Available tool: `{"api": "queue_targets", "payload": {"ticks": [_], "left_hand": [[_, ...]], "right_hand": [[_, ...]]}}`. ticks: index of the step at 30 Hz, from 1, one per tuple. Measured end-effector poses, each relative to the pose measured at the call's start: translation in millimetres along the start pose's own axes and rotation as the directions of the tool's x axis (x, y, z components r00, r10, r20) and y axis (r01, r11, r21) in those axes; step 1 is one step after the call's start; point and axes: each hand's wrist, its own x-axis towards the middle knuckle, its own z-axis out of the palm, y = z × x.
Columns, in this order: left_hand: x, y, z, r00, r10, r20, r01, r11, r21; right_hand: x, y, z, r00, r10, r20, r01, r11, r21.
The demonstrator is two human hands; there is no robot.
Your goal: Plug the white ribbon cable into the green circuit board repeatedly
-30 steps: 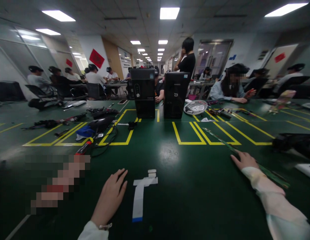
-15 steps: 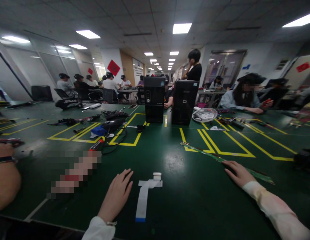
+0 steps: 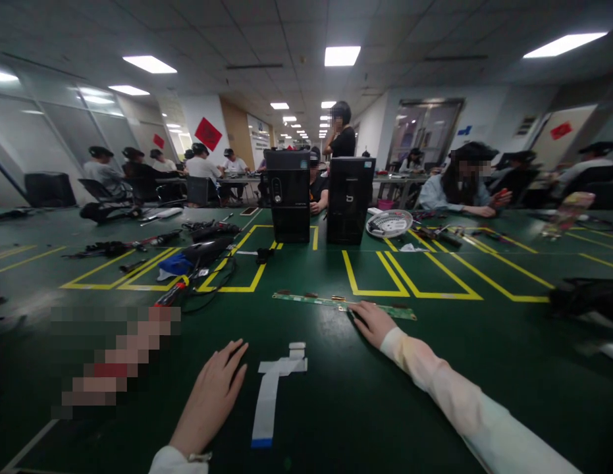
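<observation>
My right hand (image 3: 371, 322) is at a long, narrow green circuit board (image 3: 306, 299), its fingers over the right half of the strip. The board lies almost level across the table, and the hand covers part of it. My left hand (image 3: 212, 388) rests palm down with its fingers stretched out, holding nothing. Just right of its fingertips lies a white flat ribbon cable (image 3: 265, 405), folded near its top, with a blue tip at the lower end. The cable is apart from both hands.
Two black computer towers (image 3: 291, 204) stand upright at the middle of the green table. A round white tray (image 3: 390, 224) is right of them. Dark tools and a cord (image 3: 207, 253) lie to the left. A co-worker (image 3: 459, 184) sits at the far right.
My right hand has brought the circuit board leftward, toward the middle, and the board has turned closer to level. My left hand and the ribbon cable keep their places. The view has swung slightly right.
</observation>
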Motion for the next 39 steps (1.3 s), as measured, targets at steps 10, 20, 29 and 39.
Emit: {"api": "queue_targets", "payload": {"ticks": [10,20,29,39], "left_hand": [[-0.3,-6.8,4.5,1.0,-0.008,0.015,0.008,1.0,-0.003],[-3.1,15.7,-12.0,0.987,0.149,0.057,-0.137,0.976,-0.169],[31.8,76.0,-31.7,0.825,0.54,0.169,-0.502,0.836,-0.219],[60.1,127.3,-12.9,0.768,0.614,0.183,-0.584,0.788,-0.196]], "right_hand": [[3.7,-27.8,21.9,0.989,-0.139,-0.057,0.143,0.988,0.066],[-2.5,-5.8,8.2,0.999,-0.047,-0.021,0.048,0.999,0.026],[0.3,-16.1,11.5,0.992,-0.123,0.004,0.122,0.989,0.081],[14.5,-34.8,24.6,0.986,-0.166,-0.008,0.166,0.978,0.126]]}}
